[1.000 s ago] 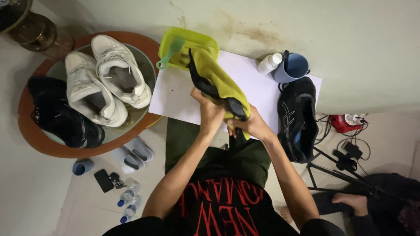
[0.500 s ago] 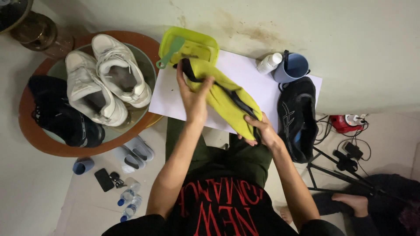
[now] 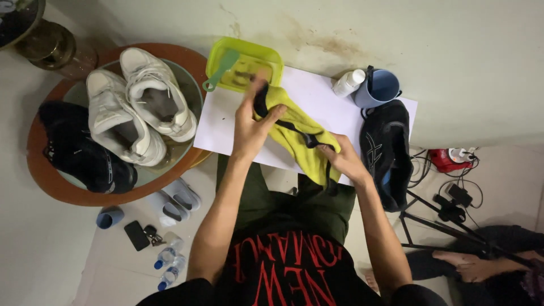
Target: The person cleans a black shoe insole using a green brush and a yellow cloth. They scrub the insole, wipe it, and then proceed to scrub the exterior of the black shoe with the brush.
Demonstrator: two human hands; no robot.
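Observation:
A yellow-green cloth [image 3: 294,139] is wrapped around a black, strap-like thing [image 3: 303,136] over the white sheet [image 3: 221,122]. My left hand [image 3: 252,122] pinches the cloth's far end near the tray. Gripping the near end of the cloth and the black thing is my right hand [image 3: 340,158]. A yellow-green tray [image 3: 272,56] with a green brush [image 3: 224,67] lies just beyond the cloth. A black shoe [image 3: 388,153] rests at the sheet's right edge.
A round wood-rimmed table [image 3: 39,170] at left carries two white sneakers [image 3: 136,107] and a black shoe [image 3: 79,156]. A blue mug [image 3: 377,88] and white bottle [image 3: 348,82] stand behind the sheet. Slippers, a phone, small bottles, cables and a tripod cover the floor. Another person's hand [image 3: 470,266] is at lower right.
The cloth, bunched upright in both hands a second ago, is now stretched out. My left hand has slid up towards the tray while the right stays at the near end.

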